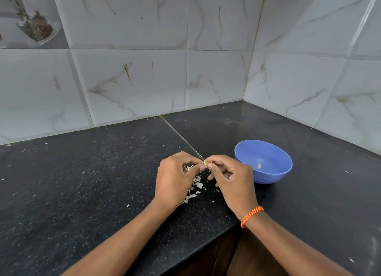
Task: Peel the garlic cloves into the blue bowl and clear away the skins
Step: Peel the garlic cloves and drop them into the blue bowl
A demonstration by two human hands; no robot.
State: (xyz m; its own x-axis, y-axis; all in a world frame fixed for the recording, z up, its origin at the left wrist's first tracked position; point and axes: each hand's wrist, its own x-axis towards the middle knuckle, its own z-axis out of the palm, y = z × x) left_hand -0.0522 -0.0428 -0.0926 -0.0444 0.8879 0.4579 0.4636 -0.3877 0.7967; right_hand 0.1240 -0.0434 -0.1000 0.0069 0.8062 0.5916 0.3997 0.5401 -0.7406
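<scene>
A small pale garlic clove (205, 162) is pinched between the fingertips of both hands above the black counter. My left hand (175, 177) also has bits of papery skin (188, 168) tucked in its curled fingers. My right hand (233, 180), with an orange band on the wrist, pinches the clove from the right. Loose garlic skins (196, 188) lie scattered on the counter below and between the hands. The blue bowl (274, 173) stands just right of my right hand and holds one peeled clove (259, 166).
The black speckled counter (82, 183) runs into a corner of marble-patterned wall tiles (216, 79) behind and to the right. Its front edge (206, 247) lies below my forearms, with brown cabinet fronts under it. Tiny white flecks dot the counter.
</scene>
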